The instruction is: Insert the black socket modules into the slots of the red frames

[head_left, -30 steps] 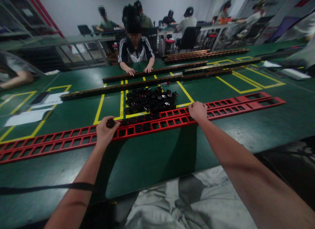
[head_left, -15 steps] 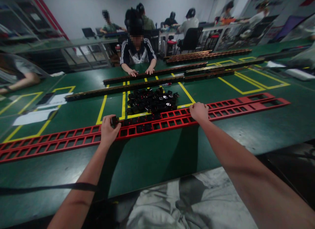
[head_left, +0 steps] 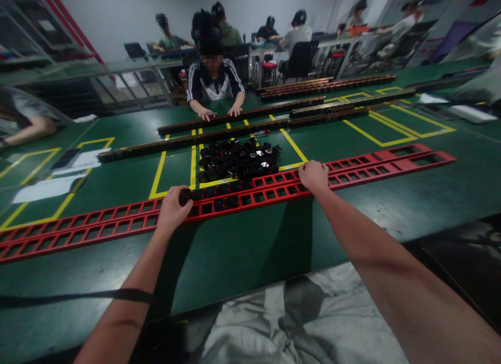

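My left hand pinches a small black square part at the far row of a long red slotted frame. The part sits at the left end of several similar black parts set in the openings; whether it is fully seated I cannot tell. Further right, my right hand is closed over the far side of the red frame, its fingertips hidden. Beyond the frame, between my hands, lies a heap of loose black parts.
Dark long strips lie across the green table, which has yellow tape outlines. A person opposite rests both hands by one strip. White papers lie at left. Another person's arm reaches in at the left edge.
My left hand has lowered the black part onto the frame, level with the row beside it. My right hand keeps its place on the frame. The view has shifted slightly.
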Demonstrator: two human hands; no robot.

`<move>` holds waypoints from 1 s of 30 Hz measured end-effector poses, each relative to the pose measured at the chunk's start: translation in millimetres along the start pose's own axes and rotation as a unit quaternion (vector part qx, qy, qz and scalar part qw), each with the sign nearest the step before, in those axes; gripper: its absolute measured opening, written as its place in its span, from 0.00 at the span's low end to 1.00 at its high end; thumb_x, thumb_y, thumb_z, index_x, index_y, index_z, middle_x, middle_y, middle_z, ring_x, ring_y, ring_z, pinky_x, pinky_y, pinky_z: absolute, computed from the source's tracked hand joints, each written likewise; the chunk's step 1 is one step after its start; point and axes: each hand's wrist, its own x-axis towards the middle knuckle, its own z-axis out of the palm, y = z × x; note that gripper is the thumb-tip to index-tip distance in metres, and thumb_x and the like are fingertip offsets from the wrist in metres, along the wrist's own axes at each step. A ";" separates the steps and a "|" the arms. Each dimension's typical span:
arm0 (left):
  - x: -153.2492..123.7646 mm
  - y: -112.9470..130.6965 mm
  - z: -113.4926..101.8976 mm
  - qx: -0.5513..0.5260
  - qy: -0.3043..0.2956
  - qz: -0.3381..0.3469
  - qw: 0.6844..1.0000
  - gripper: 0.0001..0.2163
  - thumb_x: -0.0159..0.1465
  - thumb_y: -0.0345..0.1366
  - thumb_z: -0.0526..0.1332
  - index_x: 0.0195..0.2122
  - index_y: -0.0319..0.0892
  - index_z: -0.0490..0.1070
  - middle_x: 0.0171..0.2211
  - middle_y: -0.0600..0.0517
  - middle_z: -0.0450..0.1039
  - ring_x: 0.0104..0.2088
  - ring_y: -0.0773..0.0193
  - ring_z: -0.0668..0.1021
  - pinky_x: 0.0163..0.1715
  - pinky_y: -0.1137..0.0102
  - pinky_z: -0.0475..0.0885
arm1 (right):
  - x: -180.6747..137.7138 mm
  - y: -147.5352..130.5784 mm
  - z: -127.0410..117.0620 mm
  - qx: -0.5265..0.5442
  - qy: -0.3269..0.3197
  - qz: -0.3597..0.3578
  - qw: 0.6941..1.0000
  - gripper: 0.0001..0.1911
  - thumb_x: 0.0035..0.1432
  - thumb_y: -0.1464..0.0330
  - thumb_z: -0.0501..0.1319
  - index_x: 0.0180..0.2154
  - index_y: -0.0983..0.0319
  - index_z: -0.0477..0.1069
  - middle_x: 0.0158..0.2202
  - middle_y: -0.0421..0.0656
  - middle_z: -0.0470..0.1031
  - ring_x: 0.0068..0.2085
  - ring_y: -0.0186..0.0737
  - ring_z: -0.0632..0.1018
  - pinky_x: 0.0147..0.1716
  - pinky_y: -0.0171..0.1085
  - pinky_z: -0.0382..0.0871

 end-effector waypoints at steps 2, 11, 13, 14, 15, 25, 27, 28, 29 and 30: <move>0.1 -1.2 0.4 0.000 -0.002 0.000 1.000 0.16 0.57 0.38 0.61 0.47 0.42 0.70 0.45 0.45 0.72 0.48 0.51 0.76 0.52 0.57 0.72 | -0.2 -0.2 -0.6 0.001 0.000 0.001 1.000 0.21 0.66 0.68 0.47 0.42 0.70 0.78 0.46 0.59 0.78 0.48 0.52 0.75 0.53 0.48 0.57; 1.9 -2.9 0.5 0.010 0.006 -0.010 1.000 0.15 0.56 0.38 0.61 0.45 0.42 0.71 0.42 0.45 0.72 0.46 0.51 0.76 0.51 0.57 0.72 | 0.6 0.6 0.5 0.004 -0.003 -0.001 1.000 0.22 0.65 0.68 0.47 0.43 0.71 0.78 0.47 0.59 0.78 0.47 0.52 0.74 0.53 0.49 0.56; 1.9 -2.8 0.7 0.008 0.002 -0.011 1.000 0.15 0.56 0.38 0.60 0.45 0.43 0.70 0.43 0.46 0.73 0.46 0.51 0.76 0.51 0.57 0.72 | 1.3 1.3 2.0 0.000 -0.002 -0.001 1.000 0.22 0.65 0.69 0.47 0.43 0.70 0.78 0.47 0.59 0.78 0.47 0.52 0.74 0.53 0.49 0.56; 1.8 -2.7 0.7 0.007 0.001 -0.012 1.000 0.15 0.56 0.38 0.60 0.45 0.43 0.70 0.43 0.46 0.73 0.47 0.51 0.76 0.51 0.57 0.72 | 1.6 1.6 2.7 -0.002 -0.001 -0.001 1.000 0.22 0.65 0.69 0.47 0.43 0.70 0.78 0.47 0.59 0.78 0.47 0.52 0.74 0.54 0.49 0.56; 1.6 -2.6 0.7 0.007 0.000 -0.013 1.000 0.15 0.56 0.38 0.60 0.45 0.43 0.70 0.43 0.46 0.73 0.47 0.51 0.76 0.51 0.57 0.72 | 1.8 1.9 3.2 -0.002 0.000 -0.001 1.000 0.22 0.65 0.69 0.47 0.43 0.70 0.78 0.47 0.59 0.78 0.47 0.52 0.74 0.54 0.49 0.56; 0.6 -1.0 -1.3 0.022 -0.001 0.014 1.000 0.15 0.54 0.33 0.57 0.44 0.44 0.72 0.42 0.46 0.72 0.46 0.50 0.75 0.51 0.56 0.71 | 1.1 0.7 1.1 -0.002 0.001 -0.002 1.000 0.22 0.65 0.69 0.47 0.42 0.70 0.78 0.47 0.58 0.78 0.47 0.51 0.74 0.53 0.48 0.56; 0.5 -1.8 -1.5 0.027 0.010 0.024 0.999 0.15 0.54 0.33 0.58 0.43 0.43 0.72 0.43 0.45 0.70 0.48 0.49 0.74 0.52 0.55 0.70 | 1.0 0.4 1.0 -0.002 0.001 0.000 1.000 0.21 0.66 0.69 0.47 0.42 0.70 0.78 0.46 0.58 0.78 0.47 0.51 0.74 0.53 0.47 0.56; 0.3 -2.3 -1.4 0.033 0.016 0.025 0.999 0.15 0.54 0.33 0.58 0.43 0.43 0.73 0.44 0.45 0.70 0.49 0.49 0.73 0.53 0.55 0.70 | 1.0 0.4 1.0 -0.001 0.002 0.001 1.000 0.21 0.66 0.69 0.47 0.42 0.70 0.78 0.46 0.58 0.78 0.47 0.51 0.74 0.53 0.47 0.56; 0.0 -2.8 -1.3 0.041 0.020 0.023 0.999 0.15 0.54 0.33 0.58 0.43 0.43 0.73 0.45 0.44 0.69 0.49 0.48 0.73 0.53 0.54 0.69 | 0.9 0.4 1.1 -0.001 0.003 0.001 1.000 0.21 0.66 0.69 0.47 0.42 0.70 0.78 0.46 0.58 0.78 0.47 0.51 0.74 0.53 0.47 0.56; -0.4 -3.1 -1.1 0.050 0.022 0.017 0.998 0.15 0.54 0.34 0.58 0.43 0.43 0.74 0.45 0.44 0.69 0.49 0.47 0.72 0.53 0.53 0.69 | 0.9 0.4 1.2 0.000 0.004 -0.001 1.000 0.21 0.66 0.69 0.47 0.42 0.70 0.78 0.46 0.58 0.78 0.47 0.51 0.74 0.53 0.47 0.56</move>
